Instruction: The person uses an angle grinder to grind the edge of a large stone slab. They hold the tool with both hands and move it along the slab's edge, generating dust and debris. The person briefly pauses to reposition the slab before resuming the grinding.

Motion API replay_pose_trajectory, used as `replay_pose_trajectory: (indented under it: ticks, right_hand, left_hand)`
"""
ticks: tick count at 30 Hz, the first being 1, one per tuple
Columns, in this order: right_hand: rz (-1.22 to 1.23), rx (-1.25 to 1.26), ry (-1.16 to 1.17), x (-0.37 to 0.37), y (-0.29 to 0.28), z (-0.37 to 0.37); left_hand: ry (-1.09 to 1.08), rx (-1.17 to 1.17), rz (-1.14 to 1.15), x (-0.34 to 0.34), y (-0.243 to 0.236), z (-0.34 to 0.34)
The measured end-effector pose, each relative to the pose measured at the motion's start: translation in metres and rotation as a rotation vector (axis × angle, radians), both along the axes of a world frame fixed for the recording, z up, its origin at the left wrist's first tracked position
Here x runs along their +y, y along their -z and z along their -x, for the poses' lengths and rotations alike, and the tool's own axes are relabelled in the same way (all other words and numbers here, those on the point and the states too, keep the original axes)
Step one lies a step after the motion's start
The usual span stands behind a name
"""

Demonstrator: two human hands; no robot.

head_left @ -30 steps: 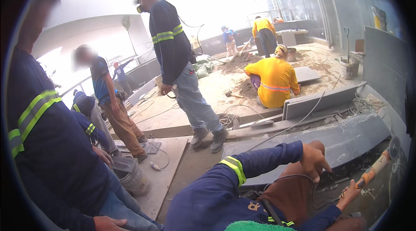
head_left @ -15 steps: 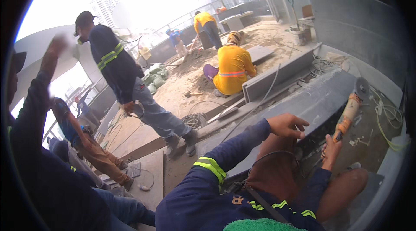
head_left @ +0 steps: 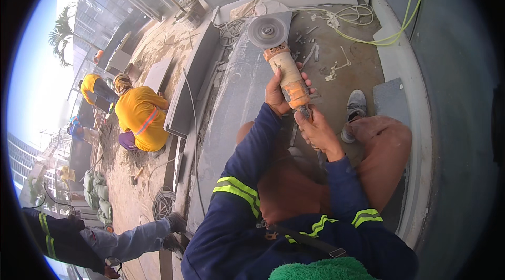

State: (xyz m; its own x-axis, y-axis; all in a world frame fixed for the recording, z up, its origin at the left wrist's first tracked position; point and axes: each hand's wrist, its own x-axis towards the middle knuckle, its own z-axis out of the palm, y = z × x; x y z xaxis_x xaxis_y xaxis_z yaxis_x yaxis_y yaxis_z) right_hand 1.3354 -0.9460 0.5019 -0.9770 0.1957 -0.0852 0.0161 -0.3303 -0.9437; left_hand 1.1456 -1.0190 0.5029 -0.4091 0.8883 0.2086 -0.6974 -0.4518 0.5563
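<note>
My left hand [head_left: 280, 92] grips the middle of an orange, dust-covered angle grinder [head_left: 284, 69], with fingertips round its far side. My right hand [head_left: 315, 128] is closed on the rear end of the same tool, just below. The grinder's round disc [head_left: 259, 35] points away from me, over the far part of a long grey stone slab [head_left: 226, 127] beside my legs. Grey offcuts [head_left: 313, 54] lie on the dusty floor to the right of the disc.
A worker in yellow [head_left: 139, 117] crouches left, another [head_left: 92, 85] bends behind. A standing worker's legs [head_left: 126, 238] are lower left. Grey cable coils [head_left: 163, 204], standing panels [head_left: 192, 80] and a bucket [head_left: 194, 14] lie about. A yellow-green hose [head_left: 389, 41] loops beside the curved right wall [head_left: 447, 122].
My view has turned right and down. My left hand, free and loose earlier, has moved onto the grinder's body, and the grinder now sits in front of me in both hands.
</note>
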Motion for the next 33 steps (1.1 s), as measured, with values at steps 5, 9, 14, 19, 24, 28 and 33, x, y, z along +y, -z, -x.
replay_pose_trajectory:
  ticks: [5,9,14,19,24,28,33]
  right_hand:
    - [0.250,-0.083,-0.054,-0.029,0.021,0.093]
    - [0.417,-0.065,-0.107,-0.078,0.035,0.161]
    - [0.409,-0.014,-0.128,-0.166,0.064,0.237]
    - [0.366,0.034,-0.063,-0.291,0.069,0.254]
    - [0.374,0.035,-0.065,-0.329,0.082,0.256]
    - [0.431,0.003,-0.102,-0.269,0.104,0.278]
    - [0.374,0.009,-0.075,-0.151,0.136,0.275]
  left_hand:
    - [-0.014,-0.034,0.055,-0.030,0.024,0.099]
    - [-0.115,-0.073,0.047,-0.078,0.047,0.164]
    - [-0.166,-0.176,-0.099,-0.164,0.051,0.229]
    - [-0.207,-0.252,-0.009,-0.279,0.084,0.250]
    - [-0.204,-0.297,0.013,-0.315,0.103,0.251]
    - [-0.227,-0.275,0.057,-0.270,0.111,0.271]
    - [-0.311,-0.173,0.139,-0.163,0.120,0.267]
